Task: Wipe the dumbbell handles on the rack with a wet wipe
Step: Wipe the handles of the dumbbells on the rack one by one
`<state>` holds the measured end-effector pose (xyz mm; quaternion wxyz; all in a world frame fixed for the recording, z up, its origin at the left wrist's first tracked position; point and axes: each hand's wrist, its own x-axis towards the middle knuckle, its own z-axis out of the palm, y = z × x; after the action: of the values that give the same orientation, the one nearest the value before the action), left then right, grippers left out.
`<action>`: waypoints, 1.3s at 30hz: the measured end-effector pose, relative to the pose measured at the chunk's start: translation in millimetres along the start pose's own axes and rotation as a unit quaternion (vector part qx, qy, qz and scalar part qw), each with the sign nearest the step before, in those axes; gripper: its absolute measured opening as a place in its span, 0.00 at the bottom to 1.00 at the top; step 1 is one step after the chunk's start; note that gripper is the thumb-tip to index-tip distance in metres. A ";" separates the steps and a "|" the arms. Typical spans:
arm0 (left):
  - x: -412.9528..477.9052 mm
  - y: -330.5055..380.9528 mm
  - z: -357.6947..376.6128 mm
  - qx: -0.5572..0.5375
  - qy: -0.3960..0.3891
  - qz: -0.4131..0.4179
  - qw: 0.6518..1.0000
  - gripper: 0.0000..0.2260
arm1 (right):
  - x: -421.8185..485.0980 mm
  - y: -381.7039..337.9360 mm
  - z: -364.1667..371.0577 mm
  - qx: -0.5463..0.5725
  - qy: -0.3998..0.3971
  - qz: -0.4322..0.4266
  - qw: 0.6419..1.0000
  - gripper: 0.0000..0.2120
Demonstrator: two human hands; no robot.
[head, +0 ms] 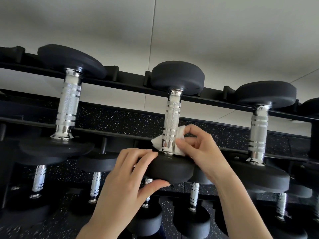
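Wipe (157,143) wraps the lower end of the middle handle (172,116) on the top row of the rack (124,75), pinched against it by the right grip (198,147), while the left grip (127,173) clasps that dumbbell's near head (170,169) between fingers and thumb.

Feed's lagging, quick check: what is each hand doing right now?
Left hand: closed on the middle dumbbell head, thumb underneath.
Right hand: pinching the wipe against the handle.
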<state>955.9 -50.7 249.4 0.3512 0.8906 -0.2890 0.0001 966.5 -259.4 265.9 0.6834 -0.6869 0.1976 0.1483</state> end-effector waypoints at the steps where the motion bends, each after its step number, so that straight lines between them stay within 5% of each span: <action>1: 0.2 -0.6 -0.2 -0.006 0.002 0.000 1.000 0.23 | -2.9 -1.3 1.1 -0.034 0.021 -0.015 0.999 0.05; 7: 0.9 -2.1 -3.0 -0.033 0.004 -0.010 0.999 0.24 | -17.2 -9.2 12.1 -0.197 0.126 -0.081 0.969 0.08; 16: 1.0 -6.7 0.3 -0.055 0.014 -0.009 0.998 0.24 | -25.3 -15.4 21.2 -0.255 0.197 -0.085 0.943 0.08; 25: 0.6 -19.3 4.3 -0.140 0.018 -0.050 0.989 0.26 | -8.4 -35.5 44.1 -0.401 0.107 -0.134 0.900 0.03; 28: 0.1 -20.9 4.9 -0.136 0.014 -0.054 0.989 0.25 | -6.2 -38.3 46.0 -0.483 0.100 -0.125 0.861 0.03; 34: 1.1 -21.9 6.1 -0.154 0.022 -0.053 0.986 0.26 | -10.7 -51.6 46.0 -0.541 0.051 -0.058 0.838 0.05; 39: 1.7 -25.2 9.6 -0.180 0.026 -0.055 0.982 0.27 | 1.3 -62.4 60.6 -0.676 -0.014 -0.019 0.737 0.05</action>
<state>968.3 -42.8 226.8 0.5124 0.8272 -0.2255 -0.0477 1001.2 -199.8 318.8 0.0445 -0.9697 0.0228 0.2392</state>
